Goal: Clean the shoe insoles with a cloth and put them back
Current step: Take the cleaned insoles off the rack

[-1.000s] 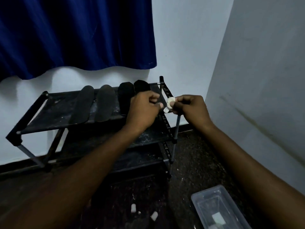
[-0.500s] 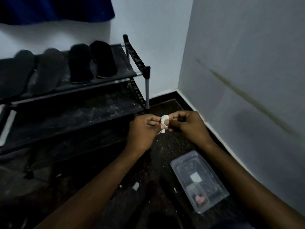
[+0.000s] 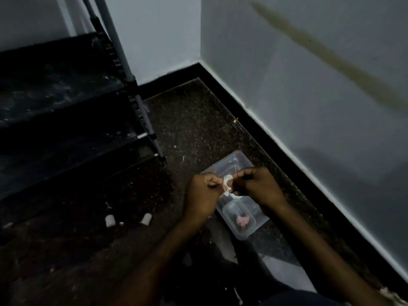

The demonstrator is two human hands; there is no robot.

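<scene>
Both hands meet over the floor and pinch one small white wad of cloth [image 3: 227,184] between them. My left hand [image 3: 202,194] holds its left side with curled fingers. My right hand [image 3: 257,187] grips its right side. Directly beneath them lies a clear plastic box [image 3: 249,230] with a pink scrap and some white bits inside. The insoles are out of view; only the lower black shelves of the shoe rack [image 3: 66,111] show at the left.
Two small white pieces [image 3: 128,219] lie on the dark speckled floor left of my hands. White walls with a black skirting [image 3: 276,138] form a corner at the right and behind. A grey rack post [image 3: 132,85] stands near the corner.
My view has tilted down and right, so the insoles on the top shelf left the frame. Both hands, still pinching the white wad, have come down over the clear plastic box.
</scene>
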